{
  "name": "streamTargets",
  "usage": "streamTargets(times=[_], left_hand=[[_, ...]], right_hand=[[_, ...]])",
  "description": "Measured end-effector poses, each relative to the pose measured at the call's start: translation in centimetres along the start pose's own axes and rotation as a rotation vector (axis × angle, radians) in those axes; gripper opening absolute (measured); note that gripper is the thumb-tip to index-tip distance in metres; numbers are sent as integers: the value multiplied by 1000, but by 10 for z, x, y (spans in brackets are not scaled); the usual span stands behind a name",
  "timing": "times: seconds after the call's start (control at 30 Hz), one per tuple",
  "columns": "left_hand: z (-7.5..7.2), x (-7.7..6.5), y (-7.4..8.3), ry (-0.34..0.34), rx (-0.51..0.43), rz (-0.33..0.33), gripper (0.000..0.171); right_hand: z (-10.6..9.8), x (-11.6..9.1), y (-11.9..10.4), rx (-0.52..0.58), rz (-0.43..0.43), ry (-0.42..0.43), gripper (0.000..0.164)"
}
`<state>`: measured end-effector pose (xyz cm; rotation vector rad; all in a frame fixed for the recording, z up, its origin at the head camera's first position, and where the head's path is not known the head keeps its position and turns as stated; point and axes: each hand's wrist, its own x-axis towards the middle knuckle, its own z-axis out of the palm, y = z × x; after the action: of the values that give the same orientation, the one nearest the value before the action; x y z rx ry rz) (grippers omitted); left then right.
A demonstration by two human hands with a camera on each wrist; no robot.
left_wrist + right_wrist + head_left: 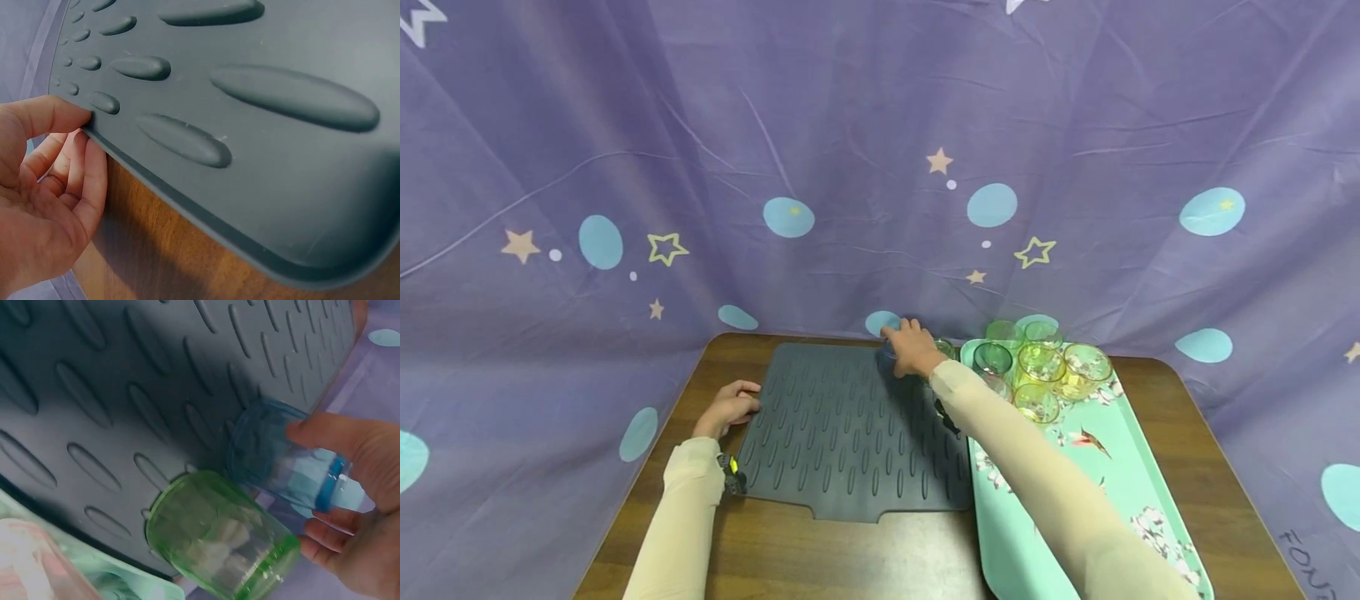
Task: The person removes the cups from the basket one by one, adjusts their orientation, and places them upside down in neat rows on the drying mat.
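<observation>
A dark grey ridged drying mat [850,433] lies on the wooden table. My left hand [730,408] pinches its left edge, with the thumb on top and fingers at the rim, as the left wrist view shows. Near the mat's back edge, my right hand [913,348] grips a blue clear glass [275,450], thumb on one side and fingers round the other. That glass is upside down, its mouth against the mat. Right beside it, also mouth down on the mat, stands a green-tinted glass [219,531], close to the right hand's fingertips.
To the right, a mint tray [1011,542] with a floral print carries several coloured glasses at its far end, among them a dark green glass [992,358] and a yellow glass [1041,362]. A purple patterned curtain [865,150] hangs behind the table.
</observation>
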<state>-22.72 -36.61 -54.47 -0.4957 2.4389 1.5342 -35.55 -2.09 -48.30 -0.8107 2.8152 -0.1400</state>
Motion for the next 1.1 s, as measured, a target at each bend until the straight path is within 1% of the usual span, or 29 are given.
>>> streamTargets(times=[0.17, 0.33, 0.5, 0.67, 0.8, 0.97, 1.1], left_hand=[[0, -1, 2, -4, 15, -5, 46], [1, 2, 0, -6, 18, -8, 48], [2, 4, -1, -15, 16, -4, 49], [-2, 4, -3, -16, 20, 12, 48], [-3, 5, -1, -21, 30, 16, 48], [-2, 6, -2, -25, 41, 9, 47], [-1, 5, -2, -24, 39, 3, 48]], right_hand=[[-12, -10, 11, 82, -29, 8, 87], [-24, -28, 28, 162, -83, 77, 87], [-36, -59, 49, 304, -97, 153, 83], [-38, -90, 70, 425, -85, 227, 80], [-41, -115, 86, 491, -77, 285, 82], [-42, -147, 108, 565, -54, 355, 83], [-39, -168, 124, 576, -39, 404, 81]])
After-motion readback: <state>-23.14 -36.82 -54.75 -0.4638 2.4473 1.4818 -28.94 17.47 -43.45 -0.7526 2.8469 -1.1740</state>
